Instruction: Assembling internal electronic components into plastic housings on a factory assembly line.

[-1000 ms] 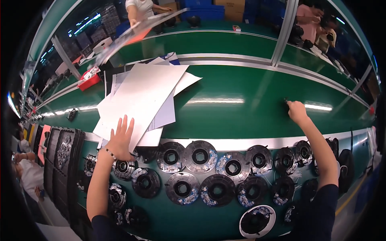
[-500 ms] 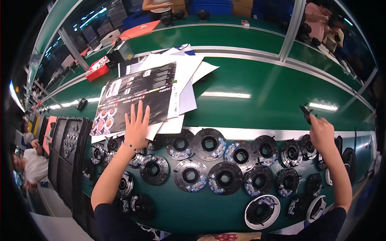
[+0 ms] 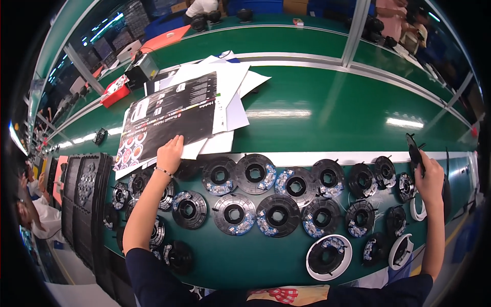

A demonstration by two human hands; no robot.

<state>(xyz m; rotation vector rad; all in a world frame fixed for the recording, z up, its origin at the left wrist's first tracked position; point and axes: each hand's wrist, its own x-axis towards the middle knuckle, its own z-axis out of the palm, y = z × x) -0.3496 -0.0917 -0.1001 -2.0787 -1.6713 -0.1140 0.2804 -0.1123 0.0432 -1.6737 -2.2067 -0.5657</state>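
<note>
Black plastic, thin and curved, makes up the part [image 3: 413, 149] in your right grip [image 3: 428, 174]. Your right fingers are closed around its low end, pinching it, and the rest sticks up past your fingertips, leaning a bit to the left. Just left of that grip you have a small black disc [image 3: 407, 193] lying near the metal strip.

Your left grip [image 3: 170, 155] is far over on the other side. Its fingers are close together and touch the low edge of a black printed sheet [image 3: 176, 120]. I cannot tell if they pinch the sheet or only rest on it. A bead bracelet [image 3: 164, 172] goes around your left wrist. White sheets [image 3: 236, 77] poke out from under the printed one, a bit crooked.

Between your arms, black round plates [image 3: 290, 221] with blue circuit boards lie in rows on the green tabletop [image 3: 230, 268]. Closer to you, a white round cover [image 3: 327, 278] has a black plate inside it. The metal strip [image 3: 281, 157] runs along behind the rows.

Past your left arm you have a big black tray [image 3: 76, 230]. Farther off on the left is a red bin [image 3: 113, 98] with white things in it.
</note>
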